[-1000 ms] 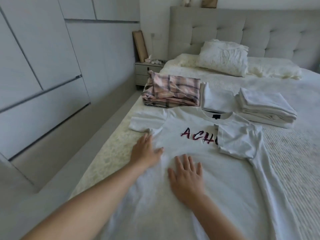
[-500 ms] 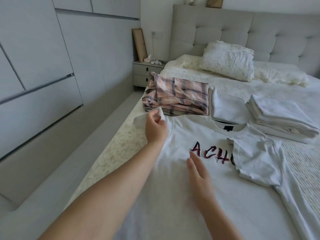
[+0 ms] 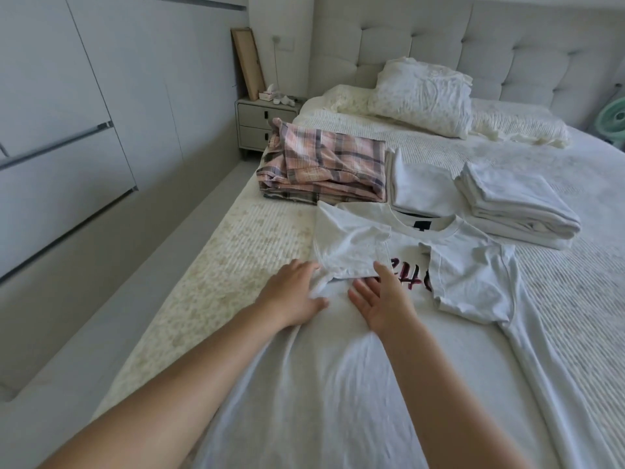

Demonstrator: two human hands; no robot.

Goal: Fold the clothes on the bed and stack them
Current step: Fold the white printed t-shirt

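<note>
1. Nearest the camera, 2 bare forearms reach forward over the lower body of a white T-shirt (image 3: 304, 384), which lies face up on the bed (image 3: 236, 252) with its hem toward the viewer.
2. The left hand (image 3: 294, 299) lies on the shirt's left edge, just below the folded-in sleeve. Its fingers are spread and fairly straight, so the grip looks released, pressing cloth rather than pinching it; fabric bunches slightly under the fingertips.
3. The right hand (image 3: 382, 302) rests flat on the chest, fingers straight and relaxed, also released, with its fingertips at the lower edge of the left sleeve (image 3: 348, 252).
4. That left sleeve is turned inward over the chest and covers the start of the dark red lettering (image 3: 411, 277). The right sleeve (image 3: 473, 282) is likewise folded in and covers the end of it.
5. Judged from this, the step in hand is flattening the sleeve fold; the shirt's long body is not yet folded.
6. The next move probably calls for both hands to slide down, take the hem, and bring it up toward the collar (image 3: 422, 225) without disturbing the sleeves.
7. Beyond the collar, a folded pink plaid garment (image 3: 324, 167) sits at the left, a folded white piece (image 3: 419, 187) just beside it, and a stack of white folded clothes (image 3: 517, 204) at the right.
8. Farthest off are a pillow (image 3: 422, 96), the padded headboard (image 3: 507, 35) and a nightstand (image 3: 260, 123).
</note>
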